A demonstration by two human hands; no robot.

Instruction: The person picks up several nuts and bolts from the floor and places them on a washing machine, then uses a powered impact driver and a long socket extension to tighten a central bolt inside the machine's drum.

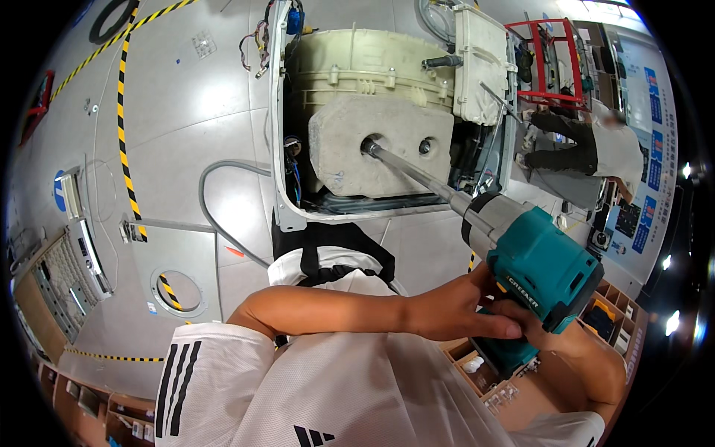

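Note:
A teal cordless impact wrench (547, 261) is held in front of me at the right. My left hand (465, 307) reaches across my body and is closed round the tool near its handle. My right hand (544, 331) is also wrapped round the handle, partly hidden behind the left. From the wrench a long silver extension bar (413, 173) runs into the left hole of a grey concrete counterweight (339, 145). The block is fixed to the cream tub (357, 56) inside an open washing machine cabinet (278, 149). The bar's tip is hidden inside the hole.
Grey hose (205, 194) curves left of the cabinet. A panel with a round opening (197, 253) lies on the floor near striped tape (123, 141). Another person (614, 145) is at the right, near a red metal frame (536, 56). Wooden compartment boxes (607, 294) stand near my right arm.

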